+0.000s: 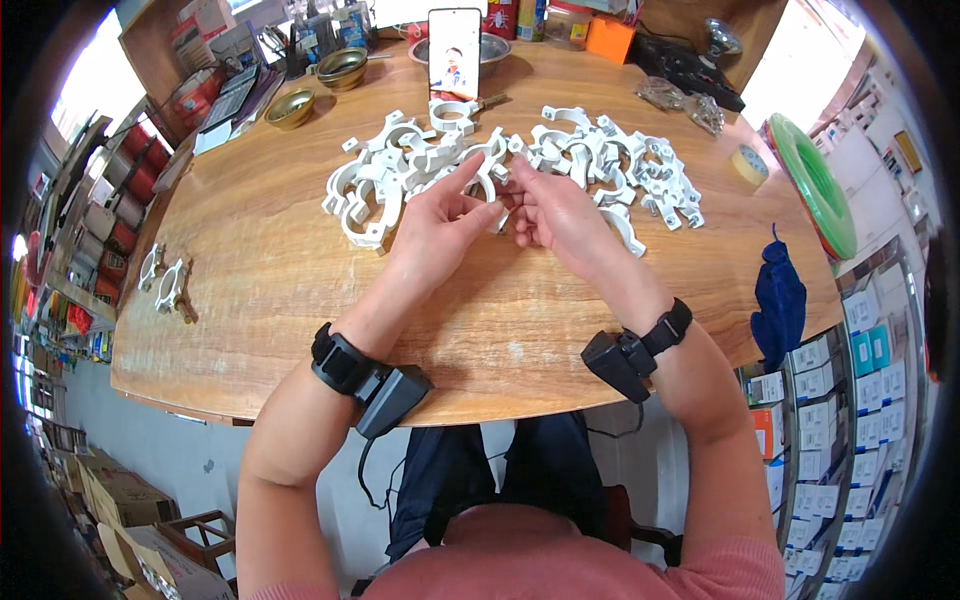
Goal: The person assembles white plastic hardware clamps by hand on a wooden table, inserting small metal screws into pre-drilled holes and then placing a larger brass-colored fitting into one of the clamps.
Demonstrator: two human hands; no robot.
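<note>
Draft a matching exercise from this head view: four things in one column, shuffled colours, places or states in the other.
1. Smartphone
2. Pipe clamps
3. Tape roll
4. Cloth

A. Dark blue, at the right edge of the wooden tabletop
B. White, mostly heaped near the left hand and right hand
C. Upright, screen lit
D. Beige, ring-shaped

Pairs: 1-C, 2-B, 3-D, 4-A

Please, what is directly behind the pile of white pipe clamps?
Directly behind the white pipe clamps, a smartphone stands upright, with a metal bowl beyond it. The smartphone covers the bowl's middle, so that part cannot be seen.
</note>
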